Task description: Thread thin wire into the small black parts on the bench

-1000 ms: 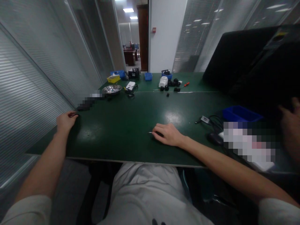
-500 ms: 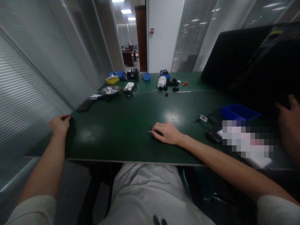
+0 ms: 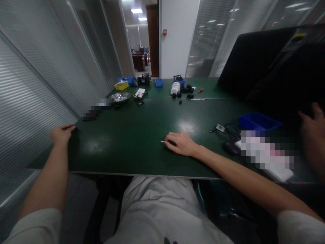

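At the left edge of the green table, my left hand has its thumb and fingers pressed together. Whatever may be between its fingertips is too dark and small to name. Near the middle of the tabletop rests my right hand, its fingers curled closed. A thin pale tip sticks out leftward from them, and the rest of that thin object is hidden in the hand. A black computer mouse lies to the right of my right hand, apart from it.
A blue tray and a cable with a white tag lie on the right. Another person's hand is at the far right. A metal bowl, white device, orange screwdriver and yellow tray stand farther back.
My left hand has shifted slightly left at the table's edge. My right hand keeps its place with the thin tip showing.
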The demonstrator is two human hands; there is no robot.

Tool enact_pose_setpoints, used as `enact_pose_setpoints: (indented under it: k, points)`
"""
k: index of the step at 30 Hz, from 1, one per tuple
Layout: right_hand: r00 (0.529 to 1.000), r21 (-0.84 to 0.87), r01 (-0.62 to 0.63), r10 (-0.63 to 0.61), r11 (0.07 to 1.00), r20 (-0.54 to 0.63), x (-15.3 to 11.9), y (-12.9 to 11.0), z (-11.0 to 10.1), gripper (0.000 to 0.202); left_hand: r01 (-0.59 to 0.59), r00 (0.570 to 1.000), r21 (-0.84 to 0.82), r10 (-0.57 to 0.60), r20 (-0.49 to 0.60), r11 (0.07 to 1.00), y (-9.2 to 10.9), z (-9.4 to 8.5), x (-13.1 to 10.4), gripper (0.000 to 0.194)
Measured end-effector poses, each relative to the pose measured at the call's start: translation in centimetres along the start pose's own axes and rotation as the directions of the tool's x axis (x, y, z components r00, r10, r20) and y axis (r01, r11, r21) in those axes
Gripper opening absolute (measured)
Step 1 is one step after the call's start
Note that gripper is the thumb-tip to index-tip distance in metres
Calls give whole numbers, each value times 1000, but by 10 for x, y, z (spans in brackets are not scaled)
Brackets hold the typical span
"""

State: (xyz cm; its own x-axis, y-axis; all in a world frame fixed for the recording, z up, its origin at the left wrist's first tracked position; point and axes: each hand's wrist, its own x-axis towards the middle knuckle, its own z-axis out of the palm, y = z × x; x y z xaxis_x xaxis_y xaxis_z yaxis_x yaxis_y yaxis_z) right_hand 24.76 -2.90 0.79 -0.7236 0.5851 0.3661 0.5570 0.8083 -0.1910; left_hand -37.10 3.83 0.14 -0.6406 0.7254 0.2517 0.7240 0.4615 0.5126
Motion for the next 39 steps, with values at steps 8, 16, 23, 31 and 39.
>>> enact_pose_setpoints:
  k: [8, 16, 23, 31, 39]
  points:
    - [1000, 34, -5, 6, 999, -13, 0, 1, -1, 25, 139, 990, -39, -140, -23, 990, 7, -2, -4, 30]
    - [1000, 37, -11, 12, 999, -17, -1, 2, 0, 26, 87, 992, -22, -88, -93, 996, 3, 4, -6, 31]
    - [1000, 33, -2, 3, 999, -16, -1, 3, 0, 25, -21, 996, 146, 33, -84, 989, 0, 4, -6, 33]
    - [1000, 35, -5, 6, 999, -28, -1, 4, 0, 26, -49, 997, 195, 60, -48, 980, 7, 4, -14, 34]
    - [1000, 32, -5, 5, 999, -9, -1, 2, -1, 27, -67, 997, 222, 74, -20, 973, 2, 5, -9, 39]
